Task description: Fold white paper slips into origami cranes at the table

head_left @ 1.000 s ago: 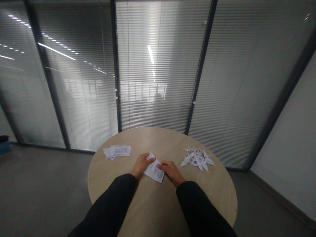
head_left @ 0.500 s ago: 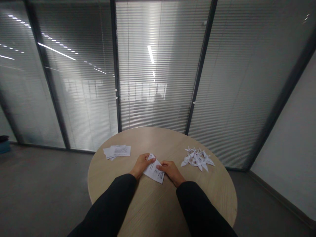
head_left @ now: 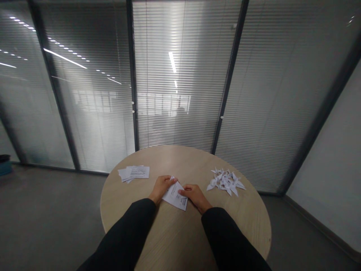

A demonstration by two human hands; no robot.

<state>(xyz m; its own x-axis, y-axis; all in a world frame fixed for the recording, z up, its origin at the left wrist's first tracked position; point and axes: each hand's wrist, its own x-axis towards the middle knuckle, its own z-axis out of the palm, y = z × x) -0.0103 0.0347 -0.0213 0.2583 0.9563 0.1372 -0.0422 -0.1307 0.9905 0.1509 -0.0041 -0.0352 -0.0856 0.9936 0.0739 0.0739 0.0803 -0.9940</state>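
Observation:
Between my hands, over the middle of the round table (head_left: 172, 241), is a folded sheet of paper (head_left: 175, 200) with printed text. My left hand (head_left: 161, 188) is closed on its upper left edge, thumb on top. My right hand (head_left: 195, 196) pinches the right edge, with the thumb lying over the printed face. The fingers under the paper are hidden. One corner of the sheet points away from me, and a lower corner points towards me.
A few overlapping printed sheets (head_left: 138, 172) lie on the table's left side. To the right is a pile of folded white paper cranes (head_left: 226, 181). Glass partitions with blinds (head_left: 177, 124) stand behind the table. A blue bin (head_left: 5, 166) sits on the floor far left.
The paper's left part has shifted slightly, and its left edge now reaches a little further left under my left hand. My left thumb has moved slightly up; my right hand stays nearly still.

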